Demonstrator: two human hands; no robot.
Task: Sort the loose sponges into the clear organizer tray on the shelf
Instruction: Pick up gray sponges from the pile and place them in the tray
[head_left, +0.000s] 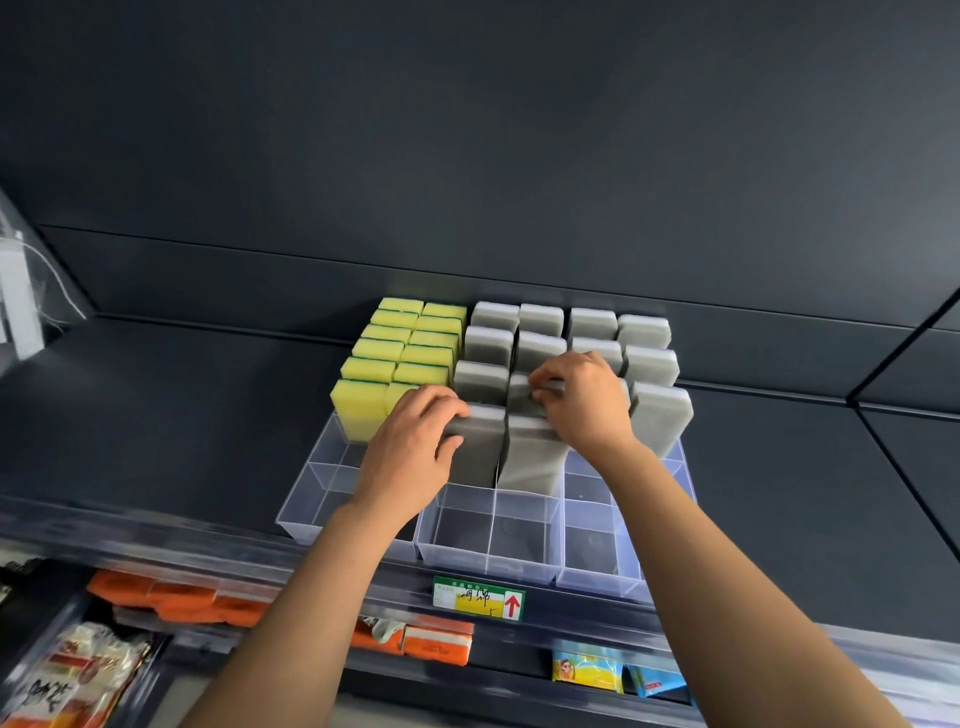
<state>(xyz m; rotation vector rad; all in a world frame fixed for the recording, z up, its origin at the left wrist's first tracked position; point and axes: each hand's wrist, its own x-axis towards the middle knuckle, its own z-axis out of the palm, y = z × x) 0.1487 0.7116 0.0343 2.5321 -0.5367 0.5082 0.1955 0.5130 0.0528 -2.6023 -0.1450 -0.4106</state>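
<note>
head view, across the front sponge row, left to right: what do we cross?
Yellow sponges → left hand → front gray sponge in its grip → neighbouring gray sponge → right hand, pinching a gray sponge one row back → end gray sponge.

A dark blue-grey back panel (467, 130), crossed by horizontal seams, is seen behind a shelf (156, 405) of the same colour. The shelf's front edge is lined with a clear rail (156, 540), to which a label (479, 597) with a red arrow is fixed. Below, orange packs (176, 597), a yellow packet (587, 670) and a blue packet (657, 680) are stocked. Everything is lit softly and evenly.
</note>
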